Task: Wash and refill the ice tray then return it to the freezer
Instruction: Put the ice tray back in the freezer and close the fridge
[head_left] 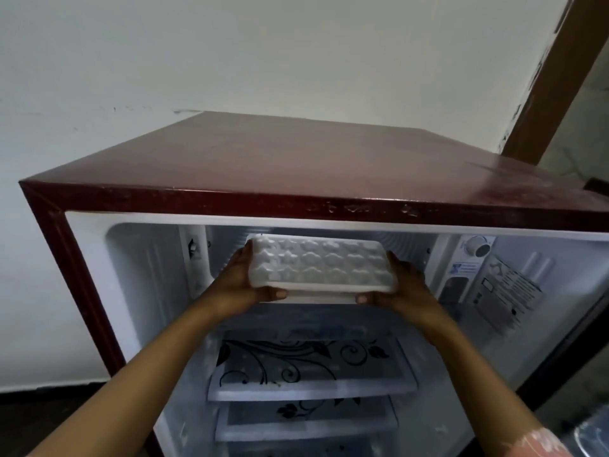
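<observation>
Left hand (242,285) and right hand (400,288): fingers curled around opposite ends of white ice tray (318,263), held level at freezer (329,232) opening of open fridge (230,179).

The fridge (296,166) is showing a dark maroon shell around a white lining. The ice tray (316,265) is gleaming plain white. Black floral swirls are curling across the shelves (362,371).

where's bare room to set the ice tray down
Bare: the maroon fridge top, up to the wall; the floral shelf and the lower shelf. Crowded: the top opening, filled by the ice tray, left hand and right hand.
</observation>
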